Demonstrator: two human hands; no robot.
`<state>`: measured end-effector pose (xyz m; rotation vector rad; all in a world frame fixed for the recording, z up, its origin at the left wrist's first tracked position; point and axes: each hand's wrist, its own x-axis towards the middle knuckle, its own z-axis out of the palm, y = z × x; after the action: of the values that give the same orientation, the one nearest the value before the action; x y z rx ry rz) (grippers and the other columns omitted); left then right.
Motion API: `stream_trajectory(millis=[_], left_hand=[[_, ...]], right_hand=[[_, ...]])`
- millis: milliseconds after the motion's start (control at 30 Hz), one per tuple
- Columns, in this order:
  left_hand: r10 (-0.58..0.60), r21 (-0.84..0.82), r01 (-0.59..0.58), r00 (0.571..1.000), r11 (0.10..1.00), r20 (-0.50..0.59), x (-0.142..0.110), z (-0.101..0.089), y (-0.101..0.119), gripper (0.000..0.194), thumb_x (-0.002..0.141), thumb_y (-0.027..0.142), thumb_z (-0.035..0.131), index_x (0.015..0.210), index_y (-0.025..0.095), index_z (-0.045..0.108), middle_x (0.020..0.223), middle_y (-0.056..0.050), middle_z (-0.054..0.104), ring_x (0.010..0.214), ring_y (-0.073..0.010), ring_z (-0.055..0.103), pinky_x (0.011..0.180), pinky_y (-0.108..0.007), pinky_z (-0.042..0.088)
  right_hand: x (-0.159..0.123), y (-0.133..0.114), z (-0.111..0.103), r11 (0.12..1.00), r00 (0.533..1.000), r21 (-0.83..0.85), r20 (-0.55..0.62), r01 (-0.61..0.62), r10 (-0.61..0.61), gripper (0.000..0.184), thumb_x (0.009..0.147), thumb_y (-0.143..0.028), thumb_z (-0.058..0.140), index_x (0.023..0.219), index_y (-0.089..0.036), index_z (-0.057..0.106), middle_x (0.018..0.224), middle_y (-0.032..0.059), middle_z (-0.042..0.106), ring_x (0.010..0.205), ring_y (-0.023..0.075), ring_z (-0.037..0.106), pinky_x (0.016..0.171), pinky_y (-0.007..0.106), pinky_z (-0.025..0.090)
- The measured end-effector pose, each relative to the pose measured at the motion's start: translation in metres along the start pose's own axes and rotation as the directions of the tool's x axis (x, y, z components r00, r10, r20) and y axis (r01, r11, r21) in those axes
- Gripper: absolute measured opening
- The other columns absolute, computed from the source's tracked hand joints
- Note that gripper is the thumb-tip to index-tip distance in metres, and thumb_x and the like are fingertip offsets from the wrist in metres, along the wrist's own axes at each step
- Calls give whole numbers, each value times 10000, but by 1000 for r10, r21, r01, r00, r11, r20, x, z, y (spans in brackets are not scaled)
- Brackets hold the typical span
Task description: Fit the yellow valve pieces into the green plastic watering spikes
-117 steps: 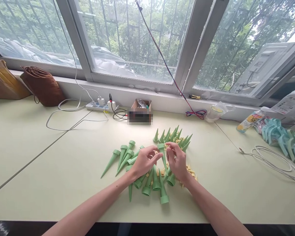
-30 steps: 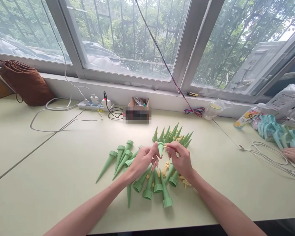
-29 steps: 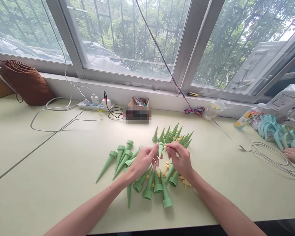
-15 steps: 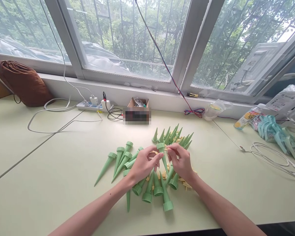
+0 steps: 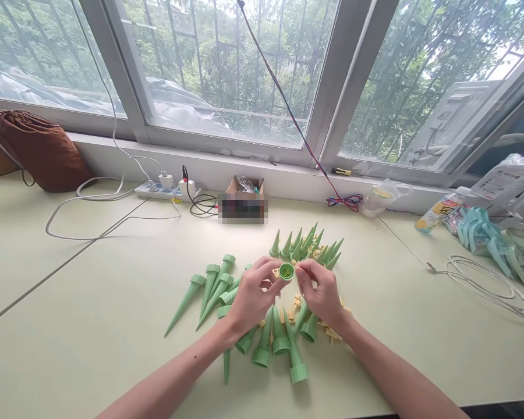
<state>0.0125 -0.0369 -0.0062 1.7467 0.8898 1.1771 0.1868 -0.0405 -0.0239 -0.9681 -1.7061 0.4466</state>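
Observation:
My left hand (image 5: 257, 291) is closed round a green plastic watering spike (image 5: 287, 271), held above the table with its round open end facing me. Something yellowish shows inside that opening. At the spike's right side, my right hand (image 5: 321, 289) has its thumb and fingers pinched together; whatever is between them is too small to make out. Beneath the hands lie several loose green spikes (image 5: 262, 352) and small yellow plastic pieces (image 5: 332, 334), partly hidden by my hands. More green spikes (image 5: 186, 302) lie to the left.
Behind my hands, several green spikes (image 5: 287, 245) stand point-up beside more yellow pieces. Further back are a small cardboard box (image 5: 231, 187), a power strip (image 5: 145, 191) and a brown bag (image 5: 48, 154). A bottle (image 5: 441, 212) and a white cable (image 5: 475, 276) lie on the right.
The spike in my left hand has tipped, from pointing downward to having its open end toward me. My right hand stays pinched beside it.

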Motion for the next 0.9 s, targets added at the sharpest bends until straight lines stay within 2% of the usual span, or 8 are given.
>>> stream_trajectory(millis=[67,133,233,367,467,567,700,900], left_hand=[[-63,-28,63,998,998,9,0,-1,3,217,896,352,629,1049,199,644,1008,-55,609,602,-86,576,487,-205,530],[-137,-92,138,990,986,11,1,-2,6,268,889,375,640,1080,193,596,862,-25,624,567,-98,582,493,-218,527],[-225,-220,225,974,949,23,2,-4,7,300,938,452,550,890,158,584,615,23,560,453,-91,533,459,-214,471],[-347,-335,393,918,857,190,5,-5,6,591,958,592,399,683,110,602,573,-34,597,351,-82,478,365,-215,355],[-366,-361,470,874,806,321,4,-5,5,654,950,627,380,659,94,622,507,-40,583,322,-81,449,368,-218,337],[-344,-378,471,868,797,357,3,-5,3,614,950,609,413,685,95,620,484,-27,576,332,-80,460,427,-224,374],[-316,-394,436,888,809,333,2,-5,-1,522,960,572,434,754,118,589,573,-29,632,380,-84,500,495,-237,419],[-254,-286,324,933,902,257,0,-7,-1,321,931,476,555,872,161,564,540,28,595,426,-104,527,511,-231,431]], right_hand=[[0,0,0,1000,999,-15,-37,15,-16,157,976,-222,495,851,-189,585,635,-25,529,523,101,483,518,228,422],[1,0,-1,999,996,-27,-82,26,-28,138,976,-212,495,872,-193,582,633,-29,529,523,102,492,518,227,424],[2,1,-1,999,991,-32,-127,44,-47,124,978,-193,489,889,-199,574,633,-33,525,522,103,494,516,228,421],[1,-1,-1,995,990,-17,-90,103,-104,143,979,-158,476,884,-205,571,651,-32,521,539,100,487,535,229,417],[-2,-2,0,991,990,-13,-45,136,-136,148,975,-145,474,892,-206,580,677,-27,532,561,102,490,550,233,417],[-3,-2,0,991,990,-4,-32,137,-137,147,974,-141,475,903,-208,585,690,-25,541,568,102,494,553,231,416],[-2,-2,2,993,993,26,-31,114,-114,144,977,-147,476,899,-212,578,680,-34,535,542,91,480,534,219,410],[-3,1,4,999,999,33,-29,20,-20,148,974,-193,487,846,-203,563,614,-48,482,496,91,435,491,217,382]])
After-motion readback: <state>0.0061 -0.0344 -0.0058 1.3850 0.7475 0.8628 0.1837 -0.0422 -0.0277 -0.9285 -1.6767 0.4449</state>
